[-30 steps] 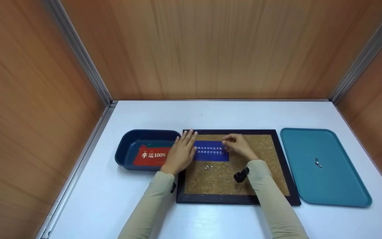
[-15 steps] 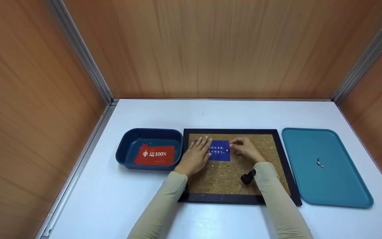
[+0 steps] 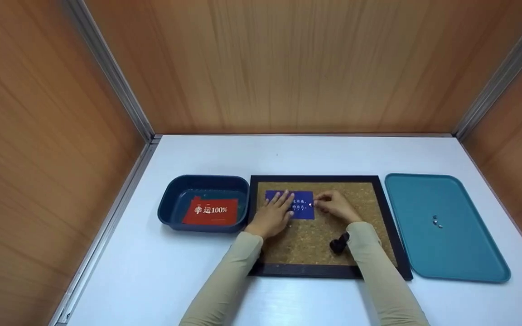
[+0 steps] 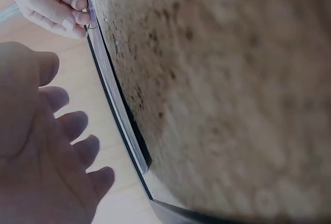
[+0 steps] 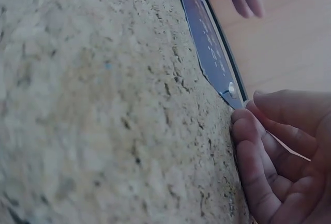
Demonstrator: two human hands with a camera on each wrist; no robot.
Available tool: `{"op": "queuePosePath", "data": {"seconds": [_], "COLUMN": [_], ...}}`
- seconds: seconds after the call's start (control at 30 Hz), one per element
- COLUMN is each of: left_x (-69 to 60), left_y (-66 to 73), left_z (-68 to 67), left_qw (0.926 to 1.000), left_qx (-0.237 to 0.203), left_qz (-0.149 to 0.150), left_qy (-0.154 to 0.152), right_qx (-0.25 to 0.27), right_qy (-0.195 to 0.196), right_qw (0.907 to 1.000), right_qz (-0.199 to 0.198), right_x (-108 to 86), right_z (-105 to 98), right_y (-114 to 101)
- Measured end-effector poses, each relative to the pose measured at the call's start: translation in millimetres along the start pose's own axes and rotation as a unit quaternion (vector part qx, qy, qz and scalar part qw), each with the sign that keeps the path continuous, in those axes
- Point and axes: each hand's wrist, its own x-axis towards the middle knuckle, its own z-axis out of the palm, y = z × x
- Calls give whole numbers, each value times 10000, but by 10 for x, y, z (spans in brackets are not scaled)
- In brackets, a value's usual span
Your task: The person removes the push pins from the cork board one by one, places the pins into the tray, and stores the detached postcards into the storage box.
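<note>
A blue card point(image 3: 305, 213) with white writing lies on the framed cork board point(image 3: 306, 244). Over its left part spreads my left hand point(image 3: 273, 216), fingers extended; the left wrist view shows that hand point(image 4: 46, 131) raised off the board. At the card's right edge, my right hand point(image 3: 337, 206) pinches the edge between thumb and fingers. Close to those fingertips a small shiny pushpin point(image 3: 310, 204) stands in the card, also seen as a pale pin head point(image 5: 232, 88) in the right wrist view. The card's left part is partly hidden under the left hand.
On the left stands a dark blue bin point(image 3: 170, 217) holding a red card point(image 3: 211, 213) with white characters. A teal tray point(image 3: 451, 253) with several small metal pins point(image 3: 436, 222) lies to the right. Wooden panels point(image 3: 270, 68) enclose the white table point(image 3: 288, 299).
My left hand has moved right, from the board's left edge onto the area over the blue card. My right hand has shifted slightly right, from the pushpin to the card's edge.
</note>
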Motion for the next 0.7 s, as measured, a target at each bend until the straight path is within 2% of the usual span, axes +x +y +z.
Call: {"op": "queuePosePath", "data": {"seconds": [0.3, 0.7], "left_x": [21, 33], "left_y": [52, 30], "left_z": [10, 30], "left_qw": [9985, 9972], "left_qx": [19, 195], "left_qz": [-196, -102], "left_qy": [-504, -721], "right_qx": [-120, -445], "right_qy": [-103, 2], "right_qw": [9998, 9989], "right_qz": [70, 162], "right_x": [-3, 12], "right_z": [-4, 22], "right_y": [13, 33]}}
